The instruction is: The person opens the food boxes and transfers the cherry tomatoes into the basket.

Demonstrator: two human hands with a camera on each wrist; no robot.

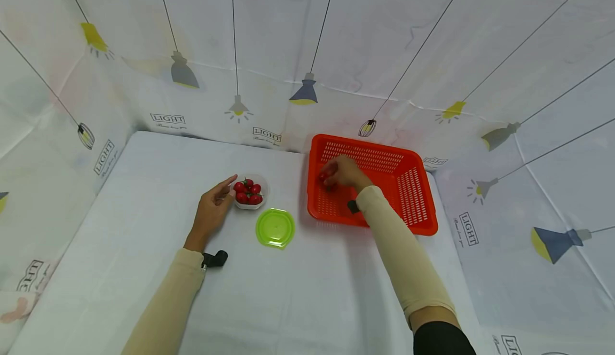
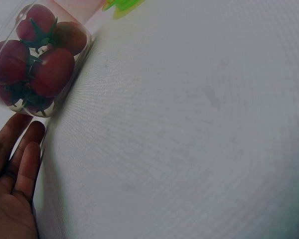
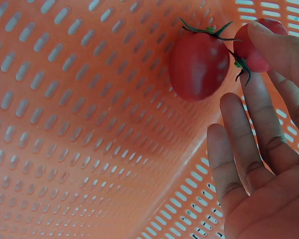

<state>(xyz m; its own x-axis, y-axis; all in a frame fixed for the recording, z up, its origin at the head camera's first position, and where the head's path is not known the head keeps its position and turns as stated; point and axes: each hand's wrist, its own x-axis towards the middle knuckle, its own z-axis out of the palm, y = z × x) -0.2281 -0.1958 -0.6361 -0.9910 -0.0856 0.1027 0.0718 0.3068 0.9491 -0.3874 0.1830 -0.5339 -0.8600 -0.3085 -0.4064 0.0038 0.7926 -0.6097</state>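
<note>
My left hand (image 1: 213,208) rests beside a small clear plastic container (image 1: 249,207), thumb and index finger spread along its left side. In the left wrist view its other fingers (image 2: 29,167) lie fairly straight near the container. Several red cherry tomatoes (image 1: 247,191) with green stems fill the container. Inside the red basket (image 1: 416,164), my right hand (image 1: 348,172) pinches a cherry tomato (image 3: 247,55) between thumb and fingers, the other fingers extended. Right beside it in the right wrist view is a second cherry tomato (image 3: 198,65), in the basket.
A green plastic lid (image 1: 275,228) lies on the white table (image 1: 288,301), between the container and the basket. The basket stands at the back right, near the wall sheet (image 1: 269,24) printed with lamps. Its slotted sides rise around my right hand.
</note>
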